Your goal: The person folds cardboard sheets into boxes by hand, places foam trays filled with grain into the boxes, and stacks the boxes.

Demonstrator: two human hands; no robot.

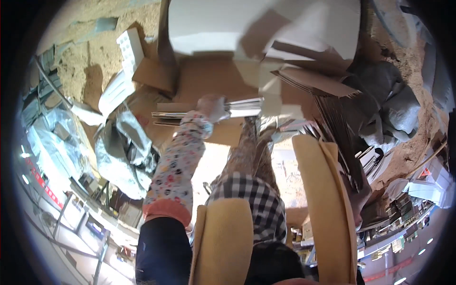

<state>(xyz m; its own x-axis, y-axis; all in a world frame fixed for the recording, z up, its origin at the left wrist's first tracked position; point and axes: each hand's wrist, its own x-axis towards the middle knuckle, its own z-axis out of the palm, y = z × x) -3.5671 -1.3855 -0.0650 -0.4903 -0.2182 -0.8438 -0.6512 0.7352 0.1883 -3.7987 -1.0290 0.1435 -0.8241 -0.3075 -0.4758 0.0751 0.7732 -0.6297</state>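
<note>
Left hand (211, 108): fingers blurred but apparently pinching the flat stack (244, 107) mid-length, presumably keeping its layers together.
Flat stack: crosswise above brown cardboard (204, 76), ends projecting either side.
Right hand (359, 197): at the lower end of fanned brown sheets (338, 128), likely steadying them; grip cannot be told, yellow strap (327, 213) partly obstructing.

Tan flr (69, 71), brt lts (430, 241)

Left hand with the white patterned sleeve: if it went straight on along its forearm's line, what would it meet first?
Probably the flat brown cardboard panel just beyond; depth is unclear, so the left hand might pass above it.
</note>
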